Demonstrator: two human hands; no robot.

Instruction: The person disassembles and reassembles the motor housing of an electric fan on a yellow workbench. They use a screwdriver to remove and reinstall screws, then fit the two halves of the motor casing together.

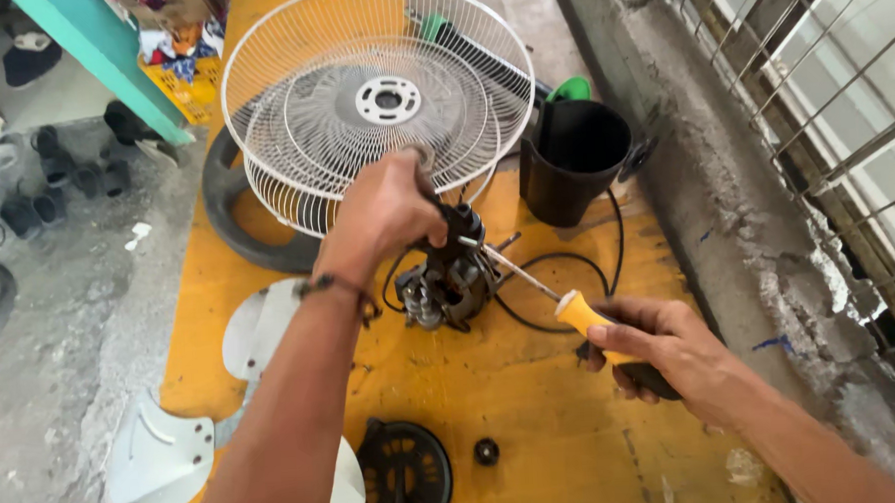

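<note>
You steady a bare fan motor and drive a screwdriver into it.

Your left hand closes its fingers over the top of the dark, exposed electric fan motor with copper windings, which stands on the yellow-painted board just below your knuckles. Your right hand is clenched round the yellow-and-black handled screwdriver, its thin metal shaft running up-left from your fingers until the tip meets the motor beside your left thumb. Beyond your left fingers stands the round white wire fan guard; right of it, 1 black plastic bucket. Near your left forearm lie translucent grey fan blades.
</note>
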